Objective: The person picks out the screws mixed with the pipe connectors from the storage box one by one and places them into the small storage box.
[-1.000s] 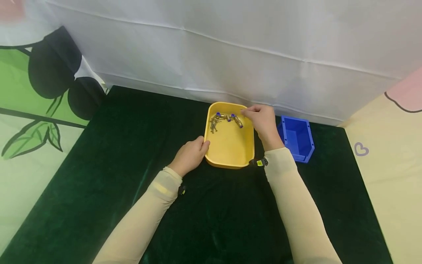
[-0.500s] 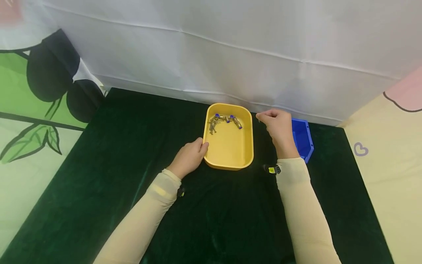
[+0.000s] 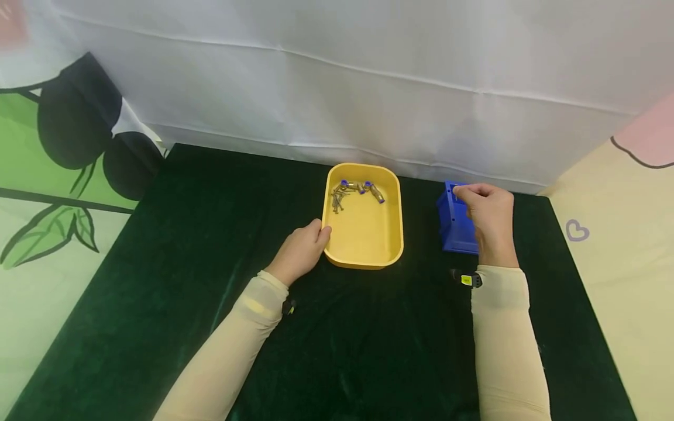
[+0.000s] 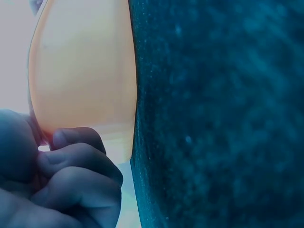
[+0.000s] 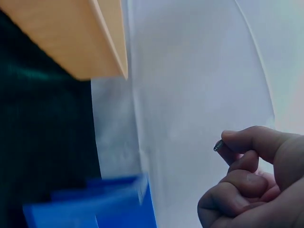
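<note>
Left sleeve (image 3: 223, 354): the forearm is covered in pale cream cloth, closely fitted; a brighter yellow patch (image 3: 255, 306) is seen near the cuff.
Right sleeve (image 3: 506, 345): the same cream is worn, lightly creased, ended at the wrist.
Left wrist device (image 3: 288, 307): black, small, partly hidden by the sleeve.
Right wrist device (image 3: 470, 280): black, marked with a yellow-green label.

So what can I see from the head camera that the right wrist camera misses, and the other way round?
Only the head view shows the left hand gripping the yellow bin, and the thin metal pieces and fittings inside.

Only the right wrist view shows the curled fingers below the right hand's pinch and, clearly, the end of the metal bit it holds.

Both show the right hand, yellow bin, blue bin, green cloth and white backdrop.
</note>
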Demonstrator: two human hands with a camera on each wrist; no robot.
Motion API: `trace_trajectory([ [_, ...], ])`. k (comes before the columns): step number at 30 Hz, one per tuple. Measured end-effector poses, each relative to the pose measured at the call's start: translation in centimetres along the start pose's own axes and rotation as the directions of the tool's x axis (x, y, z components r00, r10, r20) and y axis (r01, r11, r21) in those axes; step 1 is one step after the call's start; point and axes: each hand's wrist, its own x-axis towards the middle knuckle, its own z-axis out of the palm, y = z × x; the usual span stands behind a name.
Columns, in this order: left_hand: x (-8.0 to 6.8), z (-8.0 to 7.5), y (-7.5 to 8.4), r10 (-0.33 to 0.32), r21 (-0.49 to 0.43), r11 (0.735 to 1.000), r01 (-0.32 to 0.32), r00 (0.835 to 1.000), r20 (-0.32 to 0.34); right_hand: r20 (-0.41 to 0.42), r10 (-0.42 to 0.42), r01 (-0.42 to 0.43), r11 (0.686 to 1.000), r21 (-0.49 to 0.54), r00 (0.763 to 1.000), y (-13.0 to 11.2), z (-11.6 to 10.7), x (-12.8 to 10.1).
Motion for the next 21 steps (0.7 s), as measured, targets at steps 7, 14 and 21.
trace_trajectory([
  [7,0.0,0.0,0.0,-0.007,-0.010,1.000,0.007,1.000,-0.002,-0.070,0.073,-0.071,0.997,0.036,0.995,1.2,-2.5,0.2],
  [14,0.0,0.0,0.0,-0.011,-0.008,1.000,0.011,1.000,0.006,-0.098,0.109,-0.111,0.993,-0.025,0.989,2.6,-3.5,0.2],
  [21,0.0,-0.1,0.1,-0.024,0.002,1.000,0.024,1.000,0.013,-0.101,0.122,-0.128,0.990,-0.060,0.987,4.3,-3.7,0.4],
])
